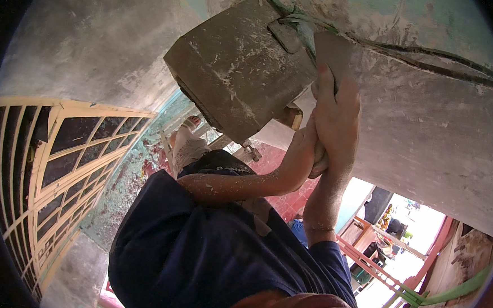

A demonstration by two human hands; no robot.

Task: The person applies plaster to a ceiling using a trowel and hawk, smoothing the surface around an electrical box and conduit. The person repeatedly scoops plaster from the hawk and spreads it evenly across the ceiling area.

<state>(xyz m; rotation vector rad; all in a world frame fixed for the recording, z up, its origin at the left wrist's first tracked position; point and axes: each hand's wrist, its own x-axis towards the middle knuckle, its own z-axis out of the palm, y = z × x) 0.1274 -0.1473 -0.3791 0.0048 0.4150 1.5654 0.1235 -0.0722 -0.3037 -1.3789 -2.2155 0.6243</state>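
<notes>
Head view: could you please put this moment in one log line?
right hand: holds blade; left hand: against right hand; panel: beside blade

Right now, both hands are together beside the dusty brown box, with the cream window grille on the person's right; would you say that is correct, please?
Not quite: the head view shows the cream window grille on the person's left. The left hand and right hand are indeed together beside the dusty brown box.

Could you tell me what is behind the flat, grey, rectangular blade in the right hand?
Around the flat, grey, rectangular blade, a patchy grey wall and dark, green-stained cables show. The surface directly behind it is covered, so it cannot be seen.
</notes>
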